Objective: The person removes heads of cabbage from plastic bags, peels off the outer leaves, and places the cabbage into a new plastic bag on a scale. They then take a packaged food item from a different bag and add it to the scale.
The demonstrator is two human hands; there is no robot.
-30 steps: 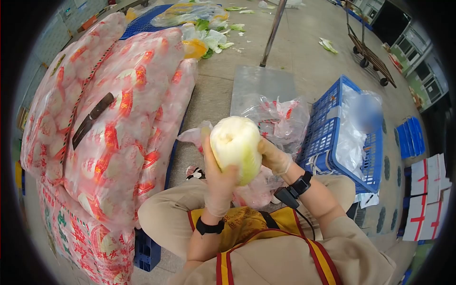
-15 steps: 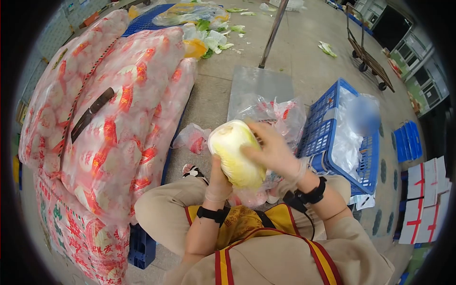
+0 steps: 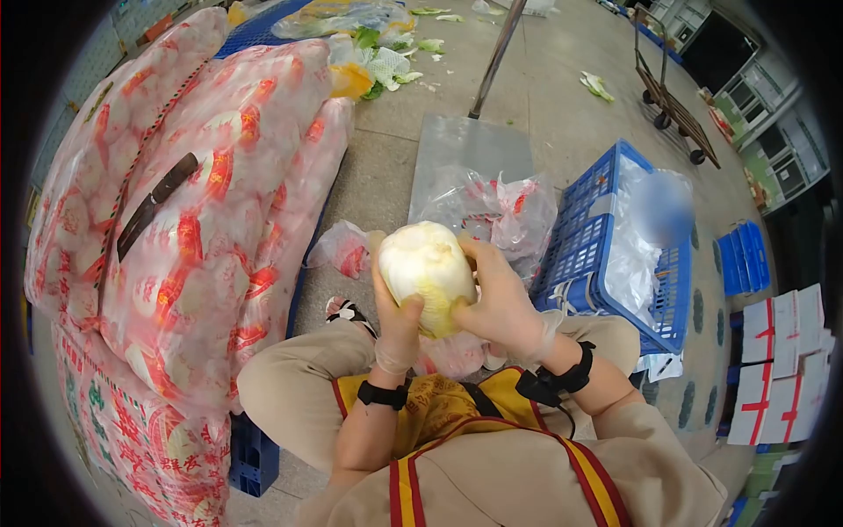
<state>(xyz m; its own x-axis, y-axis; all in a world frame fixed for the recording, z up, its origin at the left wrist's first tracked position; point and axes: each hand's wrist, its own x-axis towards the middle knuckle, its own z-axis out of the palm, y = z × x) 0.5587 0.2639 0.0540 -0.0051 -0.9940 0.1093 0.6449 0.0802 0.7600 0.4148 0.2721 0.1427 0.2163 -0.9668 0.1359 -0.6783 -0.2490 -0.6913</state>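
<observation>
A pale napa cabbage [image 3: 428, 268] is held up in front of my lap, its white base end turned toward the camera. My left hand [image 3: 395, 312] is wrapped round its left side, thumb on the near face. From the right, my right hand [image 3: 505, 303] grips it with thumb and fingers. Thin clear gloves cover both hands. Below and beyond the cabbage lie crumpled clear and red plastic bags [image 3: 514, 211], partly on a metal scale platform [image 3: 430, 145].
Large mesh-like sacks of wrapped cabbages [image 3: 211, 220] are piled at left, with a dark-handled knife [image 3: 158, 204] on top. At right stands a blue crate [image 3: 575, 228] holding clear plastic. Leaf scraps [image 3: 597, 85], a hand cart [image 3: 672, 101] and white boxes [image 3: 773, 369] lie farther off.
The cabbage has been turned so its base faces the camera more. My right hand has shifted from its upper right to grip its right side. The view has moved slightly.
</observation>
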